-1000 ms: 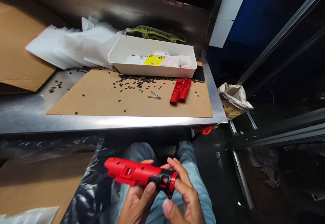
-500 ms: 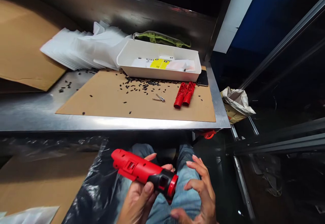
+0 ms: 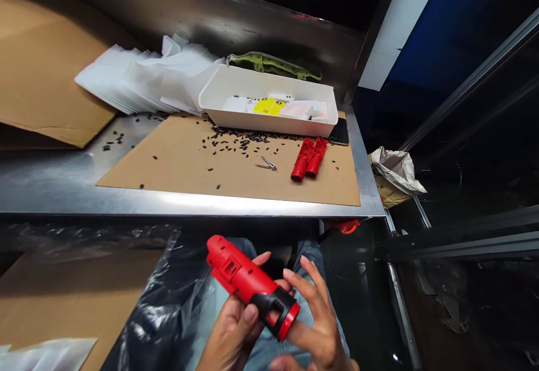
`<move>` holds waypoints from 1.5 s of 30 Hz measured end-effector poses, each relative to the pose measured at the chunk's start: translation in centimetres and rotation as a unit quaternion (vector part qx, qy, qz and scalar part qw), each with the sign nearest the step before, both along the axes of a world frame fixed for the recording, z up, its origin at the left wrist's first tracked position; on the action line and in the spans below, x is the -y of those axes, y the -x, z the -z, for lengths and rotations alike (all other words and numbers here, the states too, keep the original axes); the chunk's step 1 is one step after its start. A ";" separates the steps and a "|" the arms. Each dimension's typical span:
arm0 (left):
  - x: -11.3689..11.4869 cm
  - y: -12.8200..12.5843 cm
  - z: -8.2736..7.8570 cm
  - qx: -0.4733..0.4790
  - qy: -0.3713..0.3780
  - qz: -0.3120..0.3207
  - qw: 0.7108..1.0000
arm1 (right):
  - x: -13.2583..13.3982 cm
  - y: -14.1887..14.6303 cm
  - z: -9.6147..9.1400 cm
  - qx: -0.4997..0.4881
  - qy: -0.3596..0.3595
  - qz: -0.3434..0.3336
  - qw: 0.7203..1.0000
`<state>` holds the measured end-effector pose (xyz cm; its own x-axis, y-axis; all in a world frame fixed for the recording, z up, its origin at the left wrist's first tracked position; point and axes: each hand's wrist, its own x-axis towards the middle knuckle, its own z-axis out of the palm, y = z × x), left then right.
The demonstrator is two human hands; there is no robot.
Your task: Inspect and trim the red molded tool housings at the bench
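Steel worktop [image 3: 50, 188] fills the upper half, a brown cardboard sheet [image 3: 177, 163] lying flat on it; everything below is placed relative to that worktop. White tray [image 3: 269, 87] sits at the worktop's far right, touching the back edge of the cardboard, stack of white bags [image 3: 138, 82] just left of it, a phone [image 3: 340, 132] by its right end. Two red casings [image 3: 309, 157] lie side by side on the cardboard just in front of the tray, small tweezers [image 3: 266, 164] to their left, black specks scattered around. Below the worktop's front edge, over the lap, is the red tool body [image 3: 246, 278]: long axis runs diagonally, red end up-left toward the worktop, black collar and red ring down-right toward the person. Left hand [image 3: 231, 334] is under it, fingers curled around the middle, thumb on the collar, carrying its weight. Right hand [image 3: 314, 326] is at the ring end, fingers spread and only loosely bent, index finger under the ring, touching but not clamped. Black plastic bag [image 3: 160, 315] sits left of the hands.
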<state>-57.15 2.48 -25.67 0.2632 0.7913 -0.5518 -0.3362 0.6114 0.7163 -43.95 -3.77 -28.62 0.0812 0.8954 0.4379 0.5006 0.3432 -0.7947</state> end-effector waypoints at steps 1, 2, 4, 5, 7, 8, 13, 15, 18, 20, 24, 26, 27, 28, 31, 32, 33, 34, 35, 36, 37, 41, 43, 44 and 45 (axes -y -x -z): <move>-0.1 0.0 0.0 0.007 0.007 0.003 1.000 | 0.0 -0.2 -0.2 0.014 -0.002 0.007 1.000; -0.3 0.0 0.0 0.014 0.013 0.006 1.000 | -0.1 -0.3 -0.4 0.016 -0.003 0.018 1.000; -0.5 0.0 -0.2 0.025 0.019 0.008 0.999 | -0.1 -0.1 -1.0 0.002 0.003 0.041 0.999; -0.6 -0.1 -0.3 0.031 0.021 0.008 0.999 | -0.2 0.0 -1.3 -0.010 0.013 0.054 0.998; -0.7 -0.1 -0.5 0.037 0.019 0.002 0.999 | -0.1 0.5 -1.9 -0.039 0.043 0.070 0.996; -0.7 -0.1 -0.5 0.035 0.016 0.000 0.999 | -0.1 0.7 -2.2 -0.055 0.060 0.071 0.994; -0.2 -0.2 -0.2 -0.006 -0.024 -0.017 1.000 | -0.1 1.4 -2.5 -0.208 0.138 0.049 0.967; 0.0 -0.3 -0.1 -0.024 -0.040 -0.028 0.999 | -0.2 1.8 -2.1 -0.291 0.140 0.034 0.946; 0.2 -0.5 -0.3 -0.042 -0.054 -0.020 0.997 | -0.3 2.5 -1.2 -0.363 0.136 0.018 0.922; 0.3 -0.6 -0.5 -0.042 -0.052 -0.011 0.998 | -0.2 2.8 -0.7 -0.336 0.131 0.038 0.932; 0.5 -0.8 -0.8 -0.024 -0.006 -0.024 0.999 | -0.4 2.2 -0.6 -0.143 0.031 0.104 0.984; 0.5 -0.9 -0.9 -0.012 0.022 -0.038 0.999 | -0.8 1.5 -0.9 -0.042 -0.043 0.121 0.991; 0.5 -1.0 -0.9 -0.007 0.031 -0.042 0.999 | -1.1 1.2 -1.1 -0.002 -0.071 0.126 0.990; 0.5 -1.0 -0.9 -0.002 0.038 -0.042 0.998 | -1.3 1.0 -1.2 0.028 -0.091 0.133 0.986; 0.3 -0.9 -0.8 0.010 0.047 -0.029 0.998 | -1.6 0.6 -1.5 0.080 -0.103 0.145 0.981; 0.3 -0.9 -0.8 0.015 0.047 -0.024 0.998 | -1.6 0.6 -1.5 0.091 -0.099 0.145 0.980; 0.3 -0.9 -0.8 0.018 0.048 -0.022 0.998 | -1.6 0.6 -1.5 0.099 -0.094 0.145 0.980; 0.3 -0.9 -0.9 0.019 0.051 -0.021 0.998 | -1.5 0.6 -1.4 0.106 -0.093 0.145 0.979; 0.3 -0.9 -0.9 0.019 0.053 -0.021 0.998 | -1.5 0.6 -1.3 0.113 -0.094 0.146 0.978; 0.3 -1.0 -1.0 0.017 0.057 -0.021 0.998 | -1.4 0.6 -1.3 0.120 -0.096 0.149 0.977; 0.3 -1.0 -1.0 0.017 0.061 -0.023 0.998 | -1.3 0.7 -1.2 0.129 -0.098 0.150 0.975; 0.1 -1.1 -1.4 0.025 0.054 -0.035 0.998 | -0.9 0.8 -0.9 0.139 -0.078 0.162 0.974; -0.2 -1.1 -1.5 0.025 0.043 -0.039 0.998 | -0.5 0.9 -0.6 0.111 -0.077 0.183 0.974; -0.3 -1.1 -1.5 0.026 0.038 -0.040 0.998 | -0.3 0.9 -0.4 0.092 -0.085 0.194 0.973; -0.4 -1.1 -1.5 0.027 0.034 -0.040 0.998 | 0.0 0.9 -0.1 0.067 -0.092 0.202 0.973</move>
<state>-56.04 2.89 -24.20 0.2314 0.7724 -0.5915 -0.4226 0.6274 0.6541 -44.89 -3.76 -28.48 0.3405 0.7075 0.6193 0.7197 0.2278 -0.6559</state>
